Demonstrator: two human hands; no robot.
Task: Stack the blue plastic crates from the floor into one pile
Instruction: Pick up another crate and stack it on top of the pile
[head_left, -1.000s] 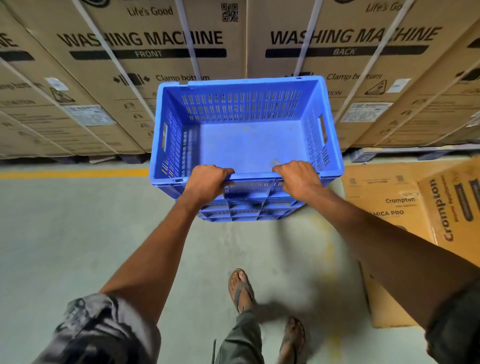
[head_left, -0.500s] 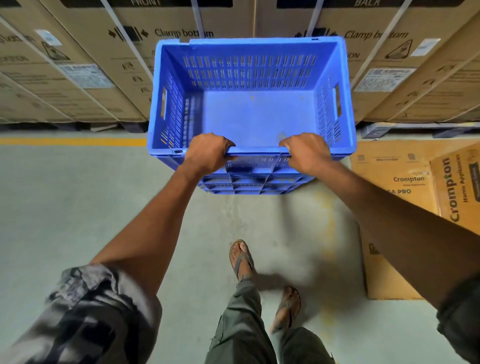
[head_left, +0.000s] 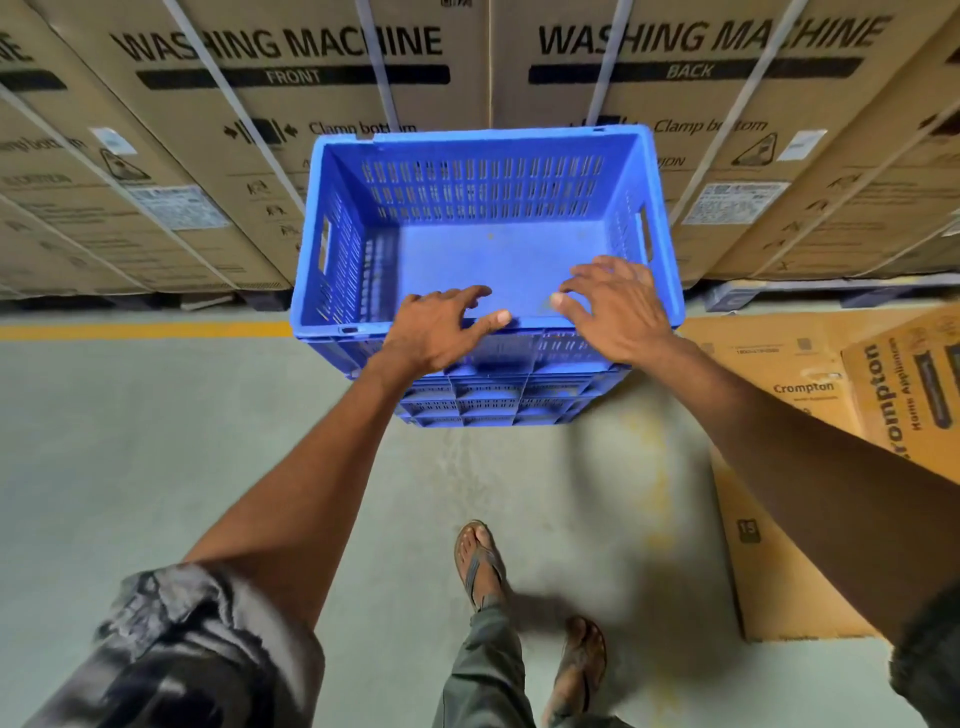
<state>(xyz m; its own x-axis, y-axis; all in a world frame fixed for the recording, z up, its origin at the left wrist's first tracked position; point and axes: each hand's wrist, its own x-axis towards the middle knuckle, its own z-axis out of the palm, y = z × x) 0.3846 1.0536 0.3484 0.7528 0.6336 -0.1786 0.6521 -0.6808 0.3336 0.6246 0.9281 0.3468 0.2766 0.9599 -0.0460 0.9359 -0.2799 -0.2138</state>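
A blue plastic crate (head_left: 488, 249) with slotted walls stands in front of me, its open top facing up and its inside bare. Beneath its near wall I see more blue ribbed crate walls (head_left: 488, 405), so it sits on top of a pile. My left hand (head_left: 441, 332) hovers over the near rim with fingers spread and loose. My right hand (head_left: 613, 306) is likewise spread above the same rim, a little further right. Neither hand grips the crate.
Tall cardboard washing machine boxes (head_left: 280, 130) form a wall right behind the crate. Orange Crompton cartons (head_left: 810, 467) lie on the floor to the right. A yellow floor line (head_left: 145, 330) runs at the left. My sandalled feet (head_left: 480, 561) stand on grey concrete.
Both hands gripped the crate's near rim before; now their fingers have come off it and spread. The crate has stopped on the pile.
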